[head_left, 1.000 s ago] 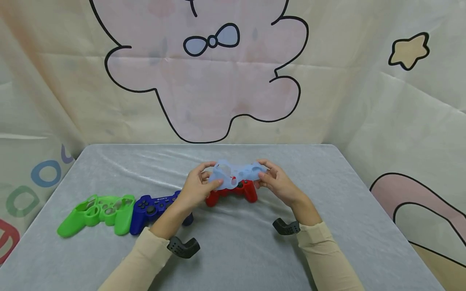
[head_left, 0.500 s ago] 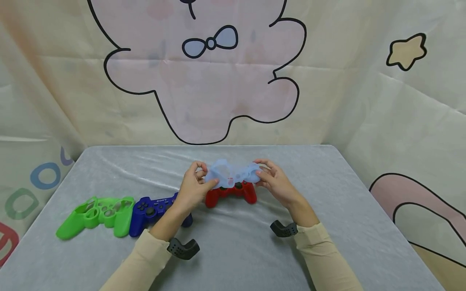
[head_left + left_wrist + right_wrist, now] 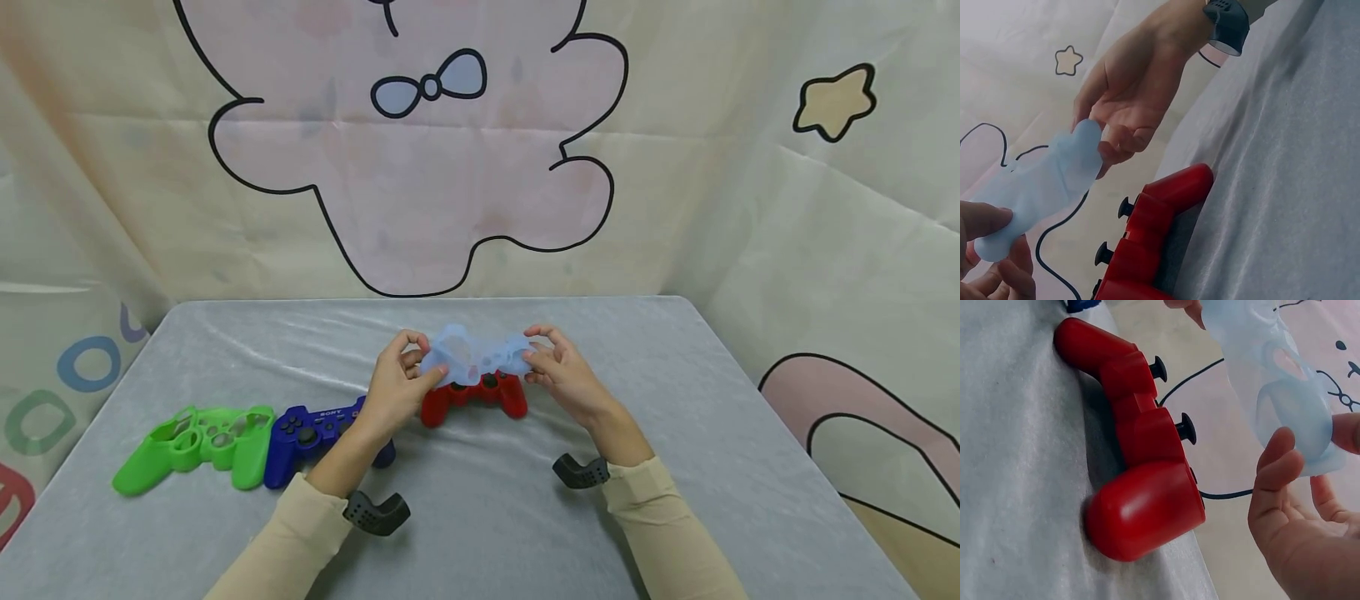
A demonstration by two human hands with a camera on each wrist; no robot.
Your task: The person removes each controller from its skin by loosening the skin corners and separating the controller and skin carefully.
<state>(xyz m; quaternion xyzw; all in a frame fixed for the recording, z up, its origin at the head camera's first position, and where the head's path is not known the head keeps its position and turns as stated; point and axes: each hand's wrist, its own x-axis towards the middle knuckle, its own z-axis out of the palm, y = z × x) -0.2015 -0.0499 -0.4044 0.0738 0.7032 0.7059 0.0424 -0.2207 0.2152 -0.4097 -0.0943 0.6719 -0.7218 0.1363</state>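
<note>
A translucent pale-blue silicone controller cover (image 3: 454, 355) is held up between both hands, above and slightly behind a red game controller (image 3: 476, 400) on the table. My left hand (image 3: 397, 387) pinches the cover's left end, thumb on the near side. At the other end my right hand (image 3: 566, 379) pinches it between thumb and fingers. Both wrist views show the cover (image 3: 1041, 181) apart from the red controller (image 3: 1141, 437), whose black thumbsticks stick out. Openings are visible in the cover's surface in the right wrist view.
To the left, a blue controller (image 3: 307, 437) lies partly behind the left forearm, beside a green controller cover (image 3: 202, 446). Grey cloth covers the table (image 3: 480, 533). A printed curtain (image 3: 420, 200) hangs behind its far edge.
Both hands have shifted a little to the left with the pale-blue cover, which has tilted slightly. The red, blue and green items stay in place on the table.
</note>
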